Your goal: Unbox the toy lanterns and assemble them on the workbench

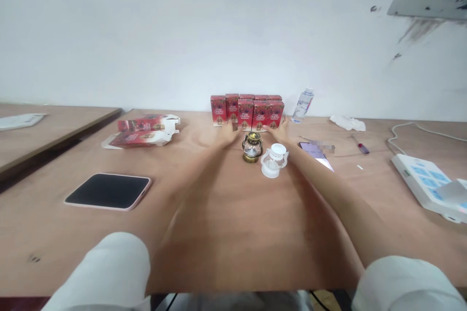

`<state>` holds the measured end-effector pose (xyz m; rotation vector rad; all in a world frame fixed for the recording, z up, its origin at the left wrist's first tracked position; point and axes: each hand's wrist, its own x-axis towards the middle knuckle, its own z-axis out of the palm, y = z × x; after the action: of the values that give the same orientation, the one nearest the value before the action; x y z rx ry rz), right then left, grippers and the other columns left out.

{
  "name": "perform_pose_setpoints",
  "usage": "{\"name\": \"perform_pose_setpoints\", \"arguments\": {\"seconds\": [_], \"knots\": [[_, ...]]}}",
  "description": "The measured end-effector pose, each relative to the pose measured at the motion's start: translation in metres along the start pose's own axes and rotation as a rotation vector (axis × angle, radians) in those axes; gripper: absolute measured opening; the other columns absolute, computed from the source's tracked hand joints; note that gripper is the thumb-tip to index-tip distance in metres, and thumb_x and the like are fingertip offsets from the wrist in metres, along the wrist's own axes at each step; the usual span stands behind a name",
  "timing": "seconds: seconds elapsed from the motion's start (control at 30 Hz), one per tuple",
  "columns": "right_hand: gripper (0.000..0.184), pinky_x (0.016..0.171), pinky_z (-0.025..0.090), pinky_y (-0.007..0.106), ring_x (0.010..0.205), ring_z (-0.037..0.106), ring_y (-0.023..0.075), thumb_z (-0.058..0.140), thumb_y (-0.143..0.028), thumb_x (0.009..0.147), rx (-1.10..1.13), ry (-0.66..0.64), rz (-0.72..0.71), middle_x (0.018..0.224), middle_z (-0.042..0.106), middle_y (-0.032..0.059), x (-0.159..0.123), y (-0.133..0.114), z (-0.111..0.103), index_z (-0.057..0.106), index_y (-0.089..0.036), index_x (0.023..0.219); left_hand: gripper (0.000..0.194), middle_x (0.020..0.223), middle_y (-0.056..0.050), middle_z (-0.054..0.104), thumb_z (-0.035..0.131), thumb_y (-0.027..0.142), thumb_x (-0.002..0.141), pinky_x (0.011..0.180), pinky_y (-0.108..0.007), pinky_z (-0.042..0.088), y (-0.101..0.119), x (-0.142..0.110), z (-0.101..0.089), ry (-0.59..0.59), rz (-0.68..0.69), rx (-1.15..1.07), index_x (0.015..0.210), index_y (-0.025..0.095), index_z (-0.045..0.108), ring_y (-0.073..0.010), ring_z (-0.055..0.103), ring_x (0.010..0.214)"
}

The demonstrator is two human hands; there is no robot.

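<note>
Several small red printed boxes stand upright in two rows against the wall. My left hand is at the left end of the front row, its thumb low by the front faces. At the right end, my right hand curves round the last box, with its thumb in front and fingers along the side. Together my hands hold the front row from both ends; some fingertips are hidden. Between my forearms stand a bronze-coloured mini lantern and a white mini lantern, both upright and untouched.
Flattened red packaging and a dark-screened phone lie at left. On the right are a tilted clear bottle, another phone, crumpled tissue, a screwdriver and a white power strip with a cable.
</note>
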<state>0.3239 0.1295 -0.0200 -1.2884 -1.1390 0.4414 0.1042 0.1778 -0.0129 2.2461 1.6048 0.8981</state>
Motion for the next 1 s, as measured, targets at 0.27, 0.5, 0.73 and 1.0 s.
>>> {"name": "perform_pose_setpoints", "arguments": {"seconds": [0.27, 0.5, 0.73, 1.0], "knots": [[0.044, 0.104, 0.033, 0.042, 0.122, 0.044, 0.0237, 0.049, -0.04, 0.077, -0.051, 0.144, 0.229, 0.127, 0.047, 0.0136, -0.071, -0.011, -0.048, 0.043, -0.018, 0.115, 0.016, 0.095, -0.008, 0.064, 0.06, 0.026, 0.069, 0.093, -0.034, 0.04, -0.049, 0.011, -0.031, -0.068, 0.062, -0.012, 0.082, 0.017, 0.063, -0.0253, 0.056, 0.099], [0.045, 0.1, 0.038, 0.043, 0.116, 0.049, 0.0222, 0.046, -0.049, 0.084, 0.036, -0.047, -0.023, 0.125, 0.049, 0.0113, -0.136, -0.061, -0.066, 0.042, -0.021, 0.119, 0.034, 0.118, -0.016, 0.055, 0.054, 0.018, 0.069, 0.105, -0.048, 0.027, -0.036, 0.009, -0.023, -0.036, 0.013, -0.217, 0.103, 0.012, 0.056, -0.0314, 0.043, 0.119], [0.07, 0.096, 0.042, 0.045, 0.109, 0.055, 0.025, 0.072, -0.037, 0.063, -0.012, -0.262, 0.073, 0.121, 0.055, 0.0111, -0.163, -0.063, -0.059, 0.039, -0.019, 0.122, 0.06, 0.122, -0.011, 0.058, 0.066, 0.016, 0.062, 0.094, -0.035, 0.045, 0.005, -0.062, -0.018, -0.378, 0.203, -0.558, 0.12, 0.016, 0.049, -0.0223, 0.055, 0.111], [0.064, 0.098, 0.04, 0.049, 0.109, 0.056, 0.0291, 0.067, -0.032, 0.064, -0.102, -0.087, 0.09, 0.119, 0.057, 0.0149, -0.123, -0.048, -0.056, 0.042, -0.016, 0.12, 0.058, 0.101, -0.011, 0.067, 0.081, 0.036, 0.051, 0.088, -0.041, 0.047, 0.031, -0.088, -0.004, -0.265, 0.136, -0.637, 0.101, 0.013, 0.061, -0.0284, 0.062, 0.097]]}}
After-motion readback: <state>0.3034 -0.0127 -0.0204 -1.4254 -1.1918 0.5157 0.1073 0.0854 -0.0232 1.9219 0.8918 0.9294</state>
